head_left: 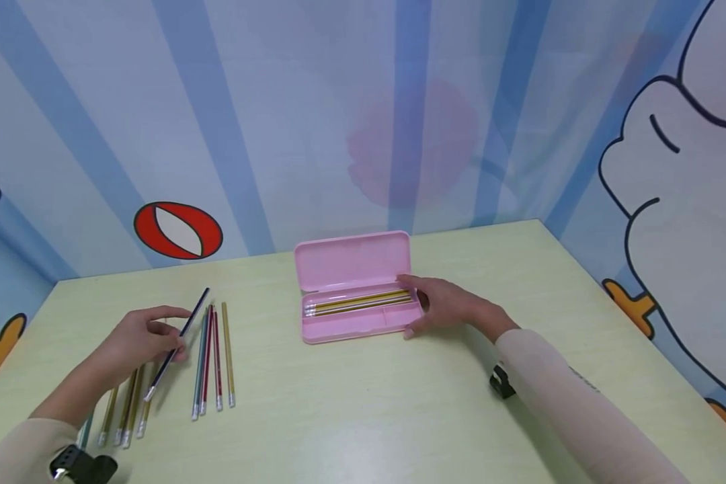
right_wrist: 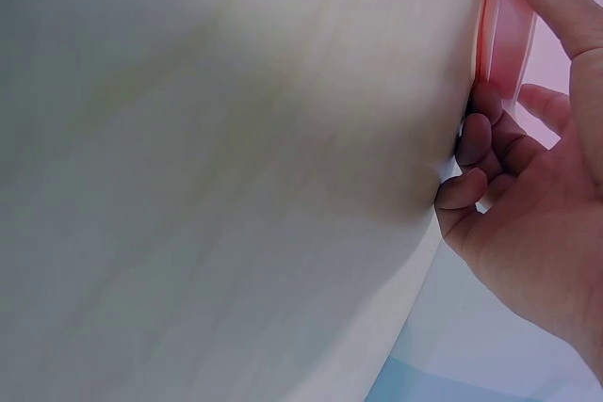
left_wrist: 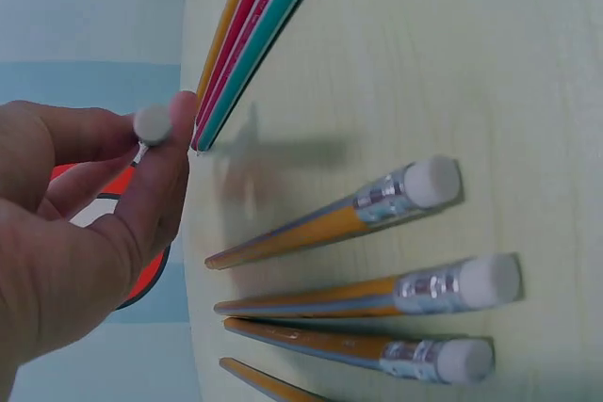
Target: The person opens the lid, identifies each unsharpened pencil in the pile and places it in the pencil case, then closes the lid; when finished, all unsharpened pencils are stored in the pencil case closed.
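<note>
Between the thumb and fingers of my left hand (head_left: pixel 138 339) is a dark blue pencil (head_left: pixel 196 311), tilted above the table. Its white eraser end faces the left wrist view. Beneath and beside that hand lie several gold pencils (left_wrist: pixel 320 233). To their right are a teal pencil (head_left: pixel 200 366), red pencils (head_left: pixel 218 363) and a yellow pencil (head_left: pixel 228 356). My right hand (head_left: pixel 450 306) grips the right end of an open pink pencil case (head_left: pixel 345 331), thumb at the front corner. Several striped pencils (head_left: pixel 357 303) lie in its rear compartment.
The case's raised lid (head_left: pixel 351 262) leans back near the table's far edge. Behind the pale table (head_left: pixel 363 410) hangs a blue striped backdrop (head_left: pixel 314 121) with cartoon prints. Part of another teal pencil (head_left: pixel 85 431) shows by the left sleeve.
</note>
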A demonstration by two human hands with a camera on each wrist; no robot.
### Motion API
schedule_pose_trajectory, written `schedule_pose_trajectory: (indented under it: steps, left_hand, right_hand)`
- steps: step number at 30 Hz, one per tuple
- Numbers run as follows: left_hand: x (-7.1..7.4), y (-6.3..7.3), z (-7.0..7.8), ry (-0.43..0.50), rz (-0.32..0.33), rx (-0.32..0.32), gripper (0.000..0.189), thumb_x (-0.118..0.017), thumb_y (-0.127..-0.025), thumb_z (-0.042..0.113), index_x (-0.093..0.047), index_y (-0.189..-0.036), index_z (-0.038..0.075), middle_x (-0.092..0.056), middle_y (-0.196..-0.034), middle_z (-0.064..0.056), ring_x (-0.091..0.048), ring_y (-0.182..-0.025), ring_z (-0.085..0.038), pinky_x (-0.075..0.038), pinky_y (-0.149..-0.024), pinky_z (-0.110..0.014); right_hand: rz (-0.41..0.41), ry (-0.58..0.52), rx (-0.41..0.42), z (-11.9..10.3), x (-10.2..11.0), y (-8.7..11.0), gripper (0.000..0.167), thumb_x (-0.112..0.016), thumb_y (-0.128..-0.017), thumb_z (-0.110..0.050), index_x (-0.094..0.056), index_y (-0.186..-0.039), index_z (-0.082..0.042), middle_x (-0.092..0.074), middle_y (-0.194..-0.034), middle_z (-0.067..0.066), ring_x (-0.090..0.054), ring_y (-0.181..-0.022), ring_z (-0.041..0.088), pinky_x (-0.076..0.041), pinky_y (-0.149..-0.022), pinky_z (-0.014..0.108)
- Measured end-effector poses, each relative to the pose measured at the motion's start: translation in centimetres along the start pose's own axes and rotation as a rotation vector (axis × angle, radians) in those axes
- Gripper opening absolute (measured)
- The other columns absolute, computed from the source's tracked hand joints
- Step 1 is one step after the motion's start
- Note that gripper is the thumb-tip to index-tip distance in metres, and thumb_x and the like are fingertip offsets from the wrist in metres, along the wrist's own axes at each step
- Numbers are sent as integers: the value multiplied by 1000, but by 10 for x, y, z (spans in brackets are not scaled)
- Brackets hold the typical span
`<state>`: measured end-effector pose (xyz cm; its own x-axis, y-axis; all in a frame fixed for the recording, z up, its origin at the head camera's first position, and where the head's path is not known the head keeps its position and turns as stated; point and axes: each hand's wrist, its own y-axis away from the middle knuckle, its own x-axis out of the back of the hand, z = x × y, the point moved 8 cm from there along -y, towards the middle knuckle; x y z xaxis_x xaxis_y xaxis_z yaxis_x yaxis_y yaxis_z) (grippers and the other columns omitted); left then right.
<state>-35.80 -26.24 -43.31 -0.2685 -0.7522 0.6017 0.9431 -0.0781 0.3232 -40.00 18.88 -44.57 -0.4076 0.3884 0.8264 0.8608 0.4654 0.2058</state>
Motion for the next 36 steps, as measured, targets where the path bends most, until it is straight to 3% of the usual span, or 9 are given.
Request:
schedule_pose_trajectory:
  steps: [6,14,20,29,36]
  left_hand:
    - [-1,4,7,43,-6,-15,50,-56,-97,-1,-41,-145,-8,-65,-93,-11,-72,-79,-16,-58,-73,-27]
    - [-10,4,21,83,-52,-3,40,-54,-99,-1,-51,-137,-12,-63,-116,-27,-73,-83,-13,-59,-78,-28]
    - [-22,2,37,56,-111,-36,41,-52,-100,-2,-50,-139,-11,-54,-132,-34,-71,-86,-15,-59,-81,-30]
    - [-35,0,62,-7,-92,-158,42,-59,-96,1,-54,-137,-8,-62,-114,-23,-68,-89,-18,-59,-80,-33]
    - [-40,-3,71,-82,-45,-199,41,-67,-92,4,-61,-133,-3,-61,-109,-17,-62,-86,-20,-58,-74,-31]
  right_hand:
    - [1,2,9,1,1,0,108,-86,-75,-43,-25,-159,-15,-51,-142,13,-49,-117,25,-45,-104,44]
    - [4,-2,20,1,2,-2,108,-86,-75,-44,-26,-159,-15,-52,-139,13,-49,-117,26,-44,-103,44]
    - [5,7,20,1,3,-3,107,-86,-75,-44,-26,-159,-15,-52,-139,13,-49,-116,26,-44,-103,44]
    - [8,7,21,0,2,-2,108,-86,-75,-43,-26,-159,-14,-51,-142,13,-49,-117,25,-44,-103,43]
    - [5,3,7,0,0,-1,107,-86,-75,-43,-26,-159,-15,-52,-139,12,-49,-116,25,-45,-102,43]
